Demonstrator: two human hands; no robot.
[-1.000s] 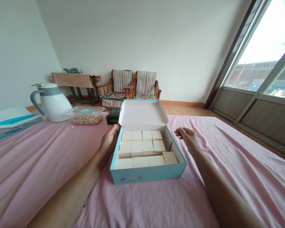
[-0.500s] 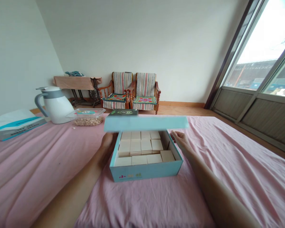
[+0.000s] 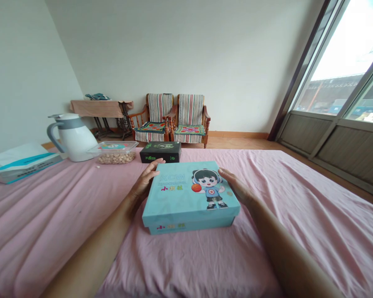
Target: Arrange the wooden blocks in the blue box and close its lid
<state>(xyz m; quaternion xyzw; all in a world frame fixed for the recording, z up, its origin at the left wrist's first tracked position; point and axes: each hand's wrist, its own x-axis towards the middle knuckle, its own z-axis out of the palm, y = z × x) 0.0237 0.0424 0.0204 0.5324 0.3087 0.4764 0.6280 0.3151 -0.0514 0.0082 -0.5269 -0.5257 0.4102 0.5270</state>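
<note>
Head view. Teal cardboard lidded box [image 3: 189,196], cartoon-boy print, lid seated down, lying mid-bed on a creased pink cotton bedsheet [image 3: 49,223]. Left hand [image 3: 144,182] and right hand [image 3: 236,188] flank it, grips apart, open fingers against its sides, unclamped. Just beyond: matte black rectangular box [image 3: 160,152], clear plastic tub of pale nuts [image 3: 114,158].

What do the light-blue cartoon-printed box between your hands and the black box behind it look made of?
The light-blue printed lidded box looks like coated card: smooth, faintly sheened printed surface and crisp folded edges. The black rectangular box looks like printed card too, with a dark, fairly matte finish, though it is too small to be sure.
</note>
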